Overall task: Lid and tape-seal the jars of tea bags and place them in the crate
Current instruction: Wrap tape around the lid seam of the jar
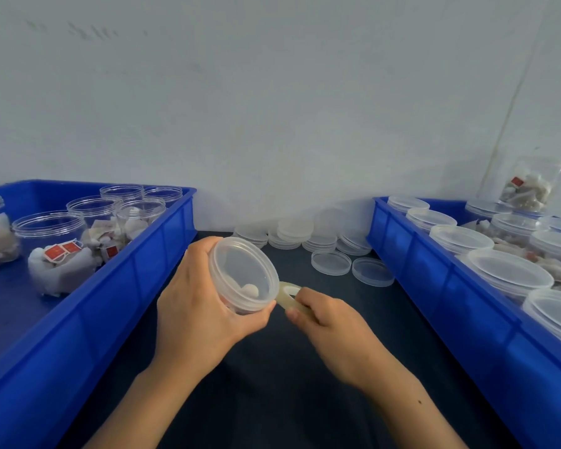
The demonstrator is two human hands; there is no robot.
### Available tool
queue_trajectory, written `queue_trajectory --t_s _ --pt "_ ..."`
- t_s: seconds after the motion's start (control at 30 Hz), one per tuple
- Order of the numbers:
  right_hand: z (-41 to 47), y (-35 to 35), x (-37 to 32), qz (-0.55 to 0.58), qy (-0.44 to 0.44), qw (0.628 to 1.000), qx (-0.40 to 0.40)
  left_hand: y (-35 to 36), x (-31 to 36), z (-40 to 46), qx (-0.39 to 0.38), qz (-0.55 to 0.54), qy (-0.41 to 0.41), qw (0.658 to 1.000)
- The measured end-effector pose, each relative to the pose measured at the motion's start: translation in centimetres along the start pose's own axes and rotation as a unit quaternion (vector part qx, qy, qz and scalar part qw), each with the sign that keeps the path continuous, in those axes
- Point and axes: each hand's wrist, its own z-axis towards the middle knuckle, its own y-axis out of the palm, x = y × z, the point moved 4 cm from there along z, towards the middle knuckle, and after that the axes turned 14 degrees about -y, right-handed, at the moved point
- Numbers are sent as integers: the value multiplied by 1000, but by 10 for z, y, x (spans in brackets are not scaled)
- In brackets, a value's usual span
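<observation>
Left hand gripping lidded jar tilted sideways, right hand pinching tape roll beside lid, 2 blue crates flanking.

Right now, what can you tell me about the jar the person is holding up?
The jar is clear plastic, round and wide, with a see-through lid already on. It is tipped on its side, lid facing the camera, above the dark table between two blue crates. Something pale shows inside, too blurry to name. The left hand wraps round its body, and the right hand holds a roll of tape against its lower right rim.
</observation>
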Motion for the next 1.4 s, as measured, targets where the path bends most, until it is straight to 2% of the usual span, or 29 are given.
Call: queue_trajectory --t_s 0.1,0.37,0.5,0.8,1.1,1.4 --pt "-1 1 -3 13 -4 1000 -13 -1 -2 1 1 6 -1 1000" --pt "0 1 -8 -101 31 992 71 5 5 -6 -17 3 6 1000" --pt "1 1 -9 -124 65 985 105 8 16 -10 -10 -6 19 1000" --pt "0 -3 -2 -53 163 978 117 10 33 -15 44 69 58 995" --pt "2 -4 6 -37 182 974 131 12 39 -15 37 96 58 993" --pt "1 -5 10 30 205 968 145 12 46 -15 28 74 54 995"
